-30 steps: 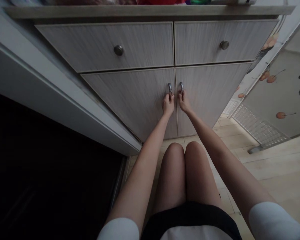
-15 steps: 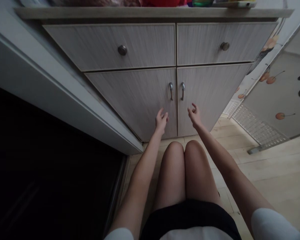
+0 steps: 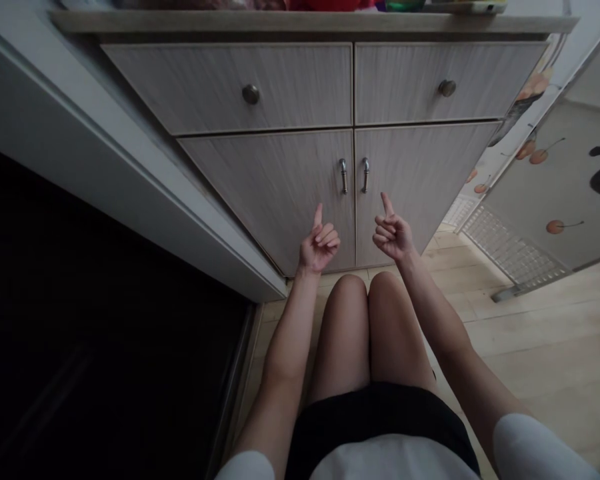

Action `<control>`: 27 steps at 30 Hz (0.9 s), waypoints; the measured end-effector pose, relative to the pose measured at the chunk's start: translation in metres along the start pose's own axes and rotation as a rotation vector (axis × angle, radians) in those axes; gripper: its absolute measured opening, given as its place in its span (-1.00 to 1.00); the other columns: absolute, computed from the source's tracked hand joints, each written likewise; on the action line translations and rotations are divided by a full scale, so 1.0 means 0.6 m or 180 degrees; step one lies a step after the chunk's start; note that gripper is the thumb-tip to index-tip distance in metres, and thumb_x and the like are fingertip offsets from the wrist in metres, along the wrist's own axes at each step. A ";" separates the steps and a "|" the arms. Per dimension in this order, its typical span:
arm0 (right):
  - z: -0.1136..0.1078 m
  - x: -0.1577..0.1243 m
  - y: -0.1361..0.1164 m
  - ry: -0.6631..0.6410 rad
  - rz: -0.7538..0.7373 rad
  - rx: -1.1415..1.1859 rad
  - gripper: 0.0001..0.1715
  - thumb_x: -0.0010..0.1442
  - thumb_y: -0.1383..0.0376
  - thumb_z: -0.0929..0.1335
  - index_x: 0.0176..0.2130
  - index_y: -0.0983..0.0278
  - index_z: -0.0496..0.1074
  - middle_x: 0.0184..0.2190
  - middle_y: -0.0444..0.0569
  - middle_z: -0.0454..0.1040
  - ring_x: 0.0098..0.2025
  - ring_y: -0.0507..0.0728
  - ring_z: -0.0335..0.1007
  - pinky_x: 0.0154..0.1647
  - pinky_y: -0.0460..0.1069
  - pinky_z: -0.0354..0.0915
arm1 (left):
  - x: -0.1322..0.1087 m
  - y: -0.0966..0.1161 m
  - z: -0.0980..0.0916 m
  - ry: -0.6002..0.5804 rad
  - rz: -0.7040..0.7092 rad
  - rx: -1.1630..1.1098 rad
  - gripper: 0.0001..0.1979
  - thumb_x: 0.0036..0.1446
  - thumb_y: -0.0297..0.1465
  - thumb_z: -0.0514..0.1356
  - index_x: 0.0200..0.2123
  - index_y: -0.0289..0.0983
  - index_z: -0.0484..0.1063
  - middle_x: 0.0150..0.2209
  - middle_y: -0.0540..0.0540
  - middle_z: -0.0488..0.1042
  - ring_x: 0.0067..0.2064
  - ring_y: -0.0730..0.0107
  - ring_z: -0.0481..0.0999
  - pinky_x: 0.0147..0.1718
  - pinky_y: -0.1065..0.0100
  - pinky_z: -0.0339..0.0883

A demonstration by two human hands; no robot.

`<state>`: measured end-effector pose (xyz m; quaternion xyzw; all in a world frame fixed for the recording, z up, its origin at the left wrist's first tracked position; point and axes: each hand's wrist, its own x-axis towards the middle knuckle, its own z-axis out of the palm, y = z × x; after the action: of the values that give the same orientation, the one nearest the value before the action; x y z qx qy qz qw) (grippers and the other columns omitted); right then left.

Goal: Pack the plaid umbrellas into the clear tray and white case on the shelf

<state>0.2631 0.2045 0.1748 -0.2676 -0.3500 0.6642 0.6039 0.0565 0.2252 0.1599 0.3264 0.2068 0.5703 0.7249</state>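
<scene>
My left hand (image 3: 320, 247) is held palm up in front of the left cabinet door (image 3: 265, 180). Its index finger points forward and the other fingers curl loosely, with nothing in them. In the same pose, my right hand (image 3: 394, 237) is raised before the right cabinet door (image 3: 430, 160), empty too. Just beyond the fingertips are the left metal handle (image 3: 343, 177) and the right metal handle (image 3: 365, 175), both apart from my hands. Both doors are closed.
Above the doors are two closed drawers with a left knob (image 3: 251, 94) and a right knob (image 3: 447, 88). Various items lie on the cabinet top (image 3: 305, 23). A cherry-patterned panel (image 3: 545, 193) stands at the right; a dark doorway (image 3: 80, 320) is at the left.
Both hands have turned palm up and drawn back slightly. The index fingers now stretch out toward the cabinet while the other fingers curl. The doors have not moved.
</scene>
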 end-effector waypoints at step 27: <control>-0.040 0.080 0.054 -0.0139 -0.0664 0.0159 -0.36 0.15 0.30 0.32 0.22 0.01 0.29 -0.67 -0.39 -0.11 -0.68 -0.06 -0.32 -0.64 -0.16 -0.13 | 0.064 -0.045 0.000 -0.0148 0.0180 -0.0439 -0.52 0.31 -0.53 0.07 0.21 -0.01 0.38 -0.61 0.15 0.02 -0.63 0.55 0.05 -0.57 0.50 0.08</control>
<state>0.2558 0.2545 0.1378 -0.2000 -0.3722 0.6119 0.6685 0.0850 0.2584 0.1437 0.2945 0.1408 0.5957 0.7339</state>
